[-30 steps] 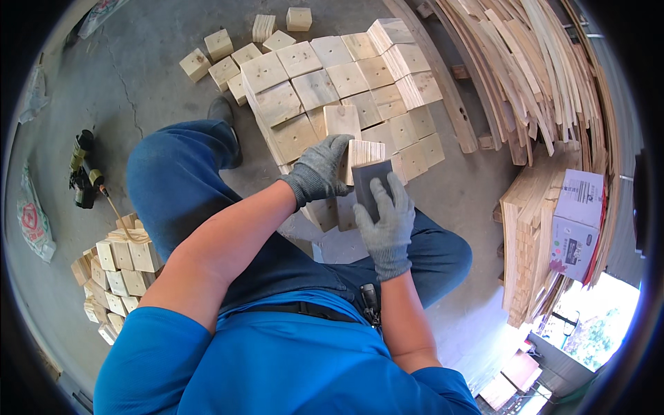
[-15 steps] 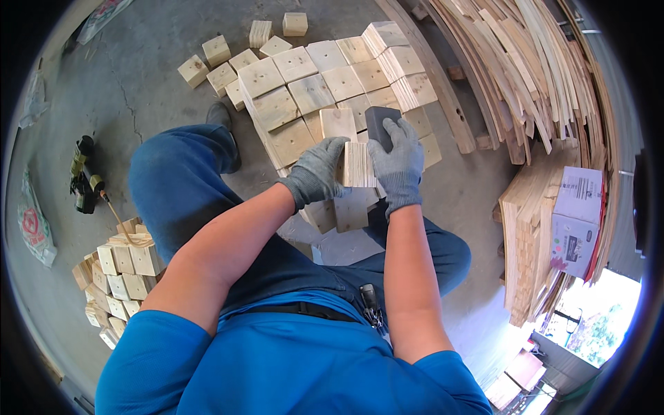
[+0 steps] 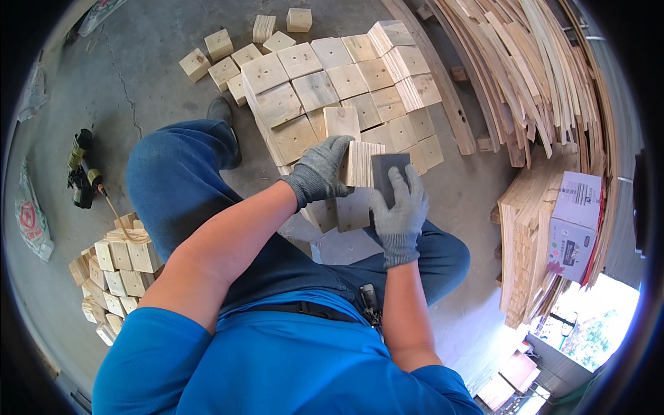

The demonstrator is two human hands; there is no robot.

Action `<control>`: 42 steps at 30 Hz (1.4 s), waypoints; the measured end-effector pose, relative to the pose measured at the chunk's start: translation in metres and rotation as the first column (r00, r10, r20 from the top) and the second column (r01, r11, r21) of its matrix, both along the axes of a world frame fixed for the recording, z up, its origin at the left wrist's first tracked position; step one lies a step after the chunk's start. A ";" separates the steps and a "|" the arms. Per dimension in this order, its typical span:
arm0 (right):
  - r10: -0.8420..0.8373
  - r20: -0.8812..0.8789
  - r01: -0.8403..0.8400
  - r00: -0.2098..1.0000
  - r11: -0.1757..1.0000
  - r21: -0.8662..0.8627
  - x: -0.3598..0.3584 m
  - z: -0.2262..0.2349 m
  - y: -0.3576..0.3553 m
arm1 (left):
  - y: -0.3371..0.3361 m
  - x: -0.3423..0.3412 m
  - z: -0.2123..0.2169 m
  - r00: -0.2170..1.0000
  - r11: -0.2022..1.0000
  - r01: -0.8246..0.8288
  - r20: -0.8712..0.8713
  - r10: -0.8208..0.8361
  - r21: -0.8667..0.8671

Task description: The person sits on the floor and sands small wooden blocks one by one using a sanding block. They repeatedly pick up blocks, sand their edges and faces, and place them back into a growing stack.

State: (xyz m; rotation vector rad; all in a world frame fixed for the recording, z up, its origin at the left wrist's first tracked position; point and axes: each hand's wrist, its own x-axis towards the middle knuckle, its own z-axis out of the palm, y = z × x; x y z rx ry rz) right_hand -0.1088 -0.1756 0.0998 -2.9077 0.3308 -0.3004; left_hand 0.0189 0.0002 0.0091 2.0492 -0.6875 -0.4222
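Right now the person sits on the concrete floor (image 3: 443, 187) with both gloved hands raised over the lap. The left hand (image 3: 319, 169) is wrapped around the near side of a small stack of wood blocks (image 3: 361, 163), its fingers (image 3: 335, 149) curled shut on it so the layered edges face the other hand. The right hand (image 3: 399, 207) lies flat against that edge face, pressing a dark grey sanding block (image 3: 386, 173) to it; its fingers are spread over the back of the block, closed enough to keep it pinned. So the stack lies directly to the right of the left hand's fingers, and just beyond the right hand's fingertips, with the sanding block between. The stack's long axis runs roughly up and down in the view, and the sanding block stands along it.

Ahead of the hands a laid-out batch of square blocks (image 3: 332, 90) covers the floor, and a second heap of blocks (image 3: 114, 266) sits by the left knee, with a power tool (image 3: 81, 176) beyond it. Long curved strips (image 3: 526, 76) are piled at the right.

How many blocks the stack holds I cannot tell; its far face and the left palm are hidden, and the sanding face itself is covered.
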 end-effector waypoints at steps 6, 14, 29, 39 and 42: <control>-0.128 -0.006 0.128 0.992 0.991 -0.037 0.081 -0.010 -0.014 | -0.002 0.002 -0.006 1.000 1.000 0.001 0.014 -0.001 -0.009; -0.101 -0.021 0.100 0.995 0.994 -0.044 0.049 -0.007 -0.009 | 0.001 -0.001 0.000 1.000 1.000 -0.006 0.000 0.006 0.000; -0.132 -0.066 0.119 0.989 0.977 -0.176 0.074 0.001 -0.007 | -0.005 0.002 -0.014 1.000 0.999 -0.005 0.027 0.007 -0.048; -0.095 -0.057 0.086 0.994 0.985 -0.152 0.052 0.003 -0.005 | -0.002 0.002 -0.012 0.999 1.000 0.011 0.030 -0.010 -0.022; -0.080 -0.057 0.070 0.995 0.986 -0.148 0.021 0.008 0.003 | -0.002 0.003 -0.005 1.000 1.000 0.012 0.007 -0.012 -0.017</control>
